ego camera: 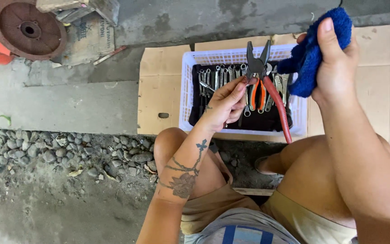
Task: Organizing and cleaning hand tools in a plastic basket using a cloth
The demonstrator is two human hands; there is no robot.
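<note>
The inside of the basket (187, 90) is only partly readable: the left hand (225, 105) and the pliers (263, 86) cover the middle of it, and the wrenches (222, 74) lying on its dark liner blur into one row of silver shafts, so I can't count them. Its right wall disappears behind the cloth (310, 52) and the right forearm. The rusty wheel (27, 29) at the top left is cut by the frame edge, as is the clutter beside it. The person's feet and most of the lap are out of view or under the arms.

The left hand is closed on the pliers, fingers and thumb pinching just below the pivot where the handles begin. The pliers stand nearly upright above the basket, their tips slightly apart, an orange-and-black handle close to the palm and a red handle trailing down past the basket's near edge.

The right hand (337, 63) is raised to the right of the pliers, curled tight around the blue cloth, thumb up along its side. The cloth bunches out of the fist to the left and comes just beside the plier head; whether it touches I can't tell.

The basket sits on flattened cardboard (161, 86) on concrete, with gravel (68, 151) along the near side.
</note>
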